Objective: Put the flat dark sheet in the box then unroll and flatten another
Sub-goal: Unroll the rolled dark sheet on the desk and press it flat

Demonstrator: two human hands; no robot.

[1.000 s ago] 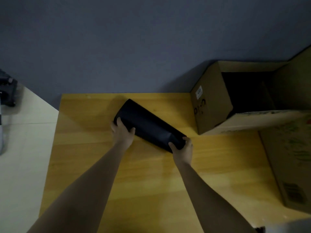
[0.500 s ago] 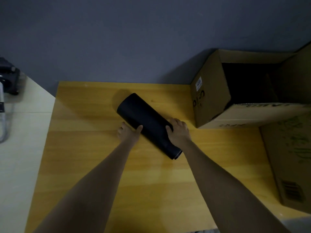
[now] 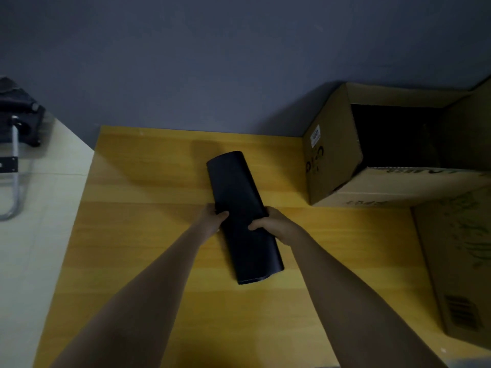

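Both hands [image 3: 212,221] [image 3: 276,227] gripping rolled sheet [image 3: 239,197], mid-table [image 3: 138,235]

I stand at a yellow wooden table [image 3: 148,235] pushed against a plain blue-grey wall [image 3: 212,62]. The light is dim, and shadows lie on the wood. To my left the pale floor [image 3: 34,261] shows, with a bent metal tube [image 3: 13,181] and something black [image 3: 18,118] by the wall.

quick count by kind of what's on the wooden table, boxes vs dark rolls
cardboard boxes: 2, the open box and the box at the right edge
dark rolled sheet: 1, gripped by left hand and right hand
total: 3
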